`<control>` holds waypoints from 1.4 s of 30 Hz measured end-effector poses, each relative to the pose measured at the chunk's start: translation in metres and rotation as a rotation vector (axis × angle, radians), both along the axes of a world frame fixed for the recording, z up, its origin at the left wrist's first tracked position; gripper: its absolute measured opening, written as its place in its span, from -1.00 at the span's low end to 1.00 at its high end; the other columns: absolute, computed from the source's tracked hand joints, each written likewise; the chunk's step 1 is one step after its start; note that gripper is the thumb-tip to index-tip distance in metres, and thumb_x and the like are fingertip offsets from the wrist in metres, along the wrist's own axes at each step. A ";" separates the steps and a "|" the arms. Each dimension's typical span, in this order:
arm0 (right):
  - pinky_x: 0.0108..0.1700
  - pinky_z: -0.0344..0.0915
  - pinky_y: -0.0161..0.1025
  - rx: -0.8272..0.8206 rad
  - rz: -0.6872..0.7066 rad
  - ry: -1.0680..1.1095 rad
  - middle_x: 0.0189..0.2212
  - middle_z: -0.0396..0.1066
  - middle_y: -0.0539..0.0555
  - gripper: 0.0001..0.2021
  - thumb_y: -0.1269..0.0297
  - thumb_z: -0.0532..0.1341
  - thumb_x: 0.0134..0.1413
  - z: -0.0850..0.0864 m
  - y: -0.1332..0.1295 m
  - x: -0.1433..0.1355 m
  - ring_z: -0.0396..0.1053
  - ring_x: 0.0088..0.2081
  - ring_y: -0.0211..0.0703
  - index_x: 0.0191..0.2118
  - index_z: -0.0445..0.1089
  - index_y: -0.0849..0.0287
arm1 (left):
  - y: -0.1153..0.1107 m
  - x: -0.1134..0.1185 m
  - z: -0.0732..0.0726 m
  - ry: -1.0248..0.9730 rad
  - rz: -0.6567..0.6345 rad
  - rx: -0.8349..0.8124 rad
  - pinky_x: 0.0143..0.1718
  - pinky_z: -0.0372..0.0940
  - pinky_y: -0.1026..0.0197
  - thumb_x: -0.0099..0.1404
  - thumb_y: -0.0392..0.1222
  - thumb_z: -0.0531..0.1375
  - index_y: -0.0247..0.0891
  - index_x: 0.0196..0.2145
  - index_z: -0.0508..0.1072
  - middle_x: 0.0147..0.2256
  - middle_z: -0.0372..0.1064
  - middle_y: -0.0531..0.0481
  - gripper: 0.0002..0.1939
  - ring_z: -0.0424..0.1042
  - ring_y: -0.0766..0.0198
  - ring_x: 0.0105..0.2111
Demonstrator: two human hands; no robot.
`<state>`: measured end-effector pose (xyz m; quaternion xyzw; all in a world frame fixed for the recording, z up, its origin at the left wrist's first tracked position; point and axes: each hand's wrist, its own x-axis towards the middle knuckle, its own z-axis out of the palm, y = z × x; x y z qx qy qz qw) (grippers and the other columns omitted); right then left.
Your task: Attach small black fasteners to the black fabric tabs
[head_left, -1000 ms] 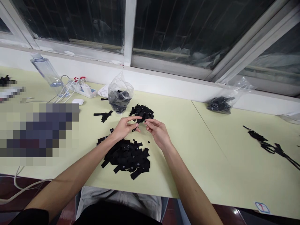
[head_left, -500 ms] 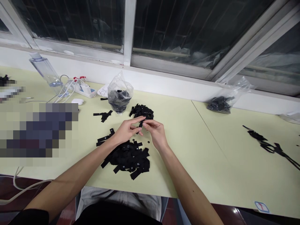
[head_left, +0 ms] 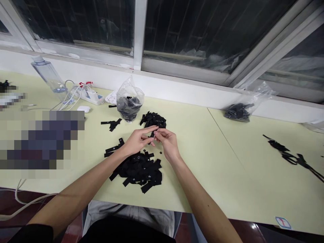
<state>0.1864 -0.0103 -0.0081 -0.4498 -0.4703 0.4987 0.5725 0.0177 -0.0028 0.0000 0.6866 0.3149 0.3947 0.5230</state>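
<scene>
Between my fingertips is a small black fabric strip [head_left: 152, 134]. My left hand [head_left: 137, 140] pinches it from the left, index finger stretched along its top. My right hand [head_left: 168, 141] grips it from the right between thumb and index finger. Just beyond my hands lies a heap of black strips [head_left: 153, 119]. A larger pile of black strips [head_left: 140, 170], some with white marks, spreads nearer to me under the left wrist. Two small black rings, one left [head_left: 144, 151] and one right [head_left: 160, 153], lie on the table below my hands.
A clear bag of black pieces [head_left: 129, 106] stands behind the left hand, with loose strips [head_left: 113, 124] beside it. Further left are a water bottle [head_left: 50, 77], a power strip [head_left: 92, 96] and a white case [head_left: 83, 109]. Another bag [head_left: 238, 112] and black straps [head_left: 291, 155] lie right.
Both hands stay in nearly the same place. The right fingertips have shifted slightly on the black strip; the piles look unchanged.
</scene>
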 end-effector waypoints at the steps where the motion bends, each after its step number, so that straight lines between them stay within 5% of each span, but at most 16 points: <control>1: -0.42 0.18 -0.26 0.005 -0.023 0.013 -0.56 0.38 -0.03 -0.76 0.12 0.44 -0.10 0.000 0.001 0.001 0.27 -0.51 -0.27 -0.36 0.50 0.15 | 0.000 -0.001 0.001 -0.002 0.015 0.013 -0.27 0.46 0.19 0.37 -0.09 0.18 -0.04 0.26 0.29 0.27 0.20 -0.17 -0.48 0.58 0.24 -0.36; 5: -0.46 0.10 -0.28 0.012 -0.083 0.140 -0.61 0.29 -0.08 -0.77 0.15 0.46 -0.13 0.003 0.004 0.008 0.19 -0.54 -0.32 -0.42 0.45 0.13 | 0.005 -0.006 0.001 0.067 0.262 0.192 -0.22 0.42 0.18 0.46 -0.07 0.02 -0.12 0.17 0.38 0.03 0.46 -0.11 -0.61 0.54 0.26 -0.35; 7: -0.45 0.10 -0.29 -0.005 -0.073 0.211 -0.58 0.28 -0.08 -0.76 0.17 0.47 -0.15 0.005 0.005 0.013 0.18 -0.54 -0.33 -0.43 0.44 0.12 | 0.011 -0.008 -0.002 0.221 0.370 0.357 -0.09 0.36 0.13 0.45 -0.11 0.06 -0.15 0.01 0.51 -0.07 0.51 -0.08 -0.70 0.51 0.17 -0.18; 13: -0.46 0.11 -0.28 -0.071 -0.054 0.278 -0.53 0.31 -0.07 -0.72 0.17 0.50 -0.23 0.006 0.006 0.015 0.17 -0.53 -0.34 -0.43 0.42 0.11 | 0.026 -0.005 -0.018 0.674 0.302 0.546 -0.08 0.24 0.04 0.31 -0.21 0.24 -0.17 -0.18 0.59 -0.18 0.52 -0.08 -0.85 0.41 0.04 -0.12; 24: -0.46 0.06 -0.29 -0.095 0.059 0.272 -0.57 0.31 -0.09 -0.75 0.20 0.49 -0.20 0.001 0.005 0.010 0.18 -0.55 -0.35 -0.43 0.43 0.13 | 0.030 0.005 -0.022 0.829 0.291 0.529 -0.10 0.16 0.06 0.29 -0.22 0.25 -0.22 -0.29 0.52 -0.28 0.48 -0.07 -0.95 0.42 0.03 -0.14; 32: -0.46 0.09 -0.26 -0.028 0.034 0.014 -0.58 0.39 -0.03 -0.73 0.12 0.46 -0.16 -0.005 0.005 0.007 0.25 -0.57 -0.28 -0.40 0.46 0.15 | 0.024 -0.001 -0.020 0.847 0.249 0.611 -0.15 0.17 0.08 0.30 -0.48 0.05 -0.26 -0.27 0.41 -0.30 0.44 -0.10 -0.79 0.40 0.07 -0.19; 42: -0.43 0.27 -0.22 0.099 0.013 -0.112 -0.46 0.48 0.02 -0.76 0.12 0.42 -0.09 -0.004 0.000 -0.004 0.30 -0.56 -0.24 -0.35 0.46 0.14 | 0.016 -0.003 -0.004 0.214 0.388 0.261 -0.19 0.27 0.19 0.34 -0.13 0.19 -0.22 -0.30 0.50 -0.31 0.50 0.00 -0.85 0.41 0.22 -0.29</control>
